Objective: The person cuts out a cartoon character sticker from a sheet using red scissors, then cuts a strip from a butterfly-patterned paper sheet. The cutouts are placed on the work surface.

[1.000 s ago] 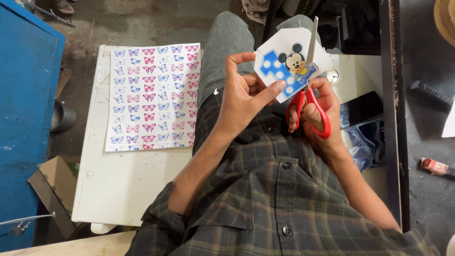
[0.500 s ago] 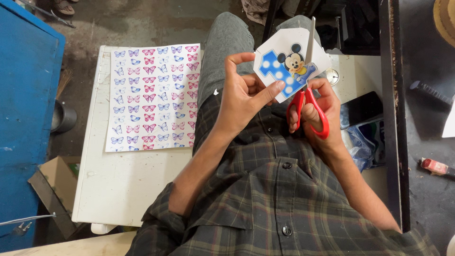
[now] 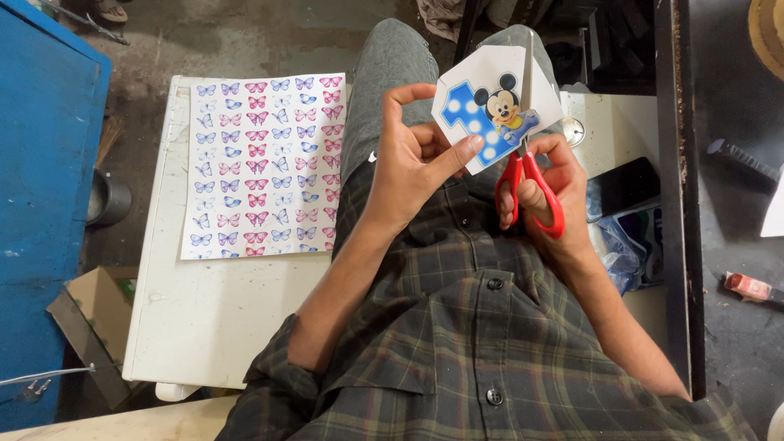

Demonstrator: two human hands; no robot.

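My left hand [image 3: 416,159] pinches a white paper piece [image 3: 490,90] printed with a blue dotted number shape and a cartoon mouse. My right hand [image 3: 551,192] grips red-handled scissors [image 3: 531,184], fingers through the loops. The blades point up along the right side of the printed figure, into the paper. Both hands are held above my lap, over my grey trousers and plaid shirt.
A sheet of pink and blue butterfly stickers [image 3: 261,163] lies on a white table [image 3: 212,310] to the left. A black phone [image 3: 625,186] and a plastic bag [image 3: 621,253] sit at right. A blue cabinet [image 3: 41,204] and a cardboard box [image 3: 94,314] stand far left.
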